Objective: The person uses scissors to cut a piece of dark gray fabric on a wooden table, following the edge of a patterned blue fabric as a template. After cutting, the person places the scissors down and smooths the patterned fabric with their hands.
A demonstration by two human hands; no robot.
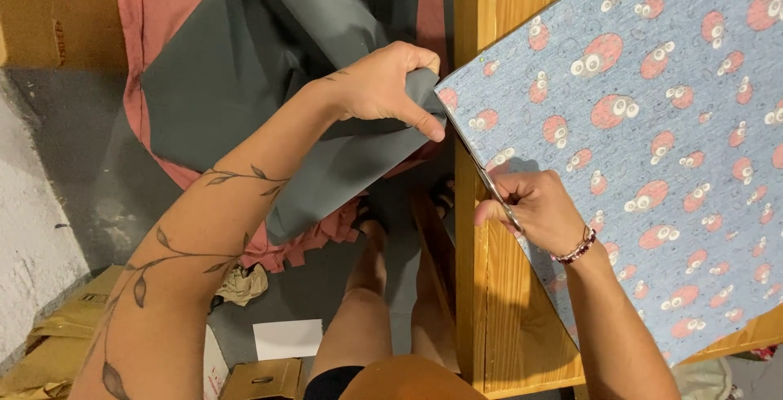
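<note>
Midway through cutting; left hand (383, 86) pinching grey fabric (269, 82) taut off the wooden table (506, 318) edge; right hand (542, 208) closed around scissors (489, 180) along the patterned sheet (652, 139); next, probably steady tension and another snip forward.

Seen from a head-worn camera, the person's two arms are bare to above the elbow, with no sleeves in view. The left forearm (196, 245) carries a fine-line tattoo of a trailing vine (175, 257), its thin stem curling up the arm with small pointed leaves, some outlined and some shaded dark; a smaller dark mark sits near the left wrist. The right wrist wears a beaded bracelet (577, 247) of dark red and pale beads. Below, bare legs show, with the hem of dark shorts (336, 384) and dark strapped sandals (444, 196) on the feet.
</note>
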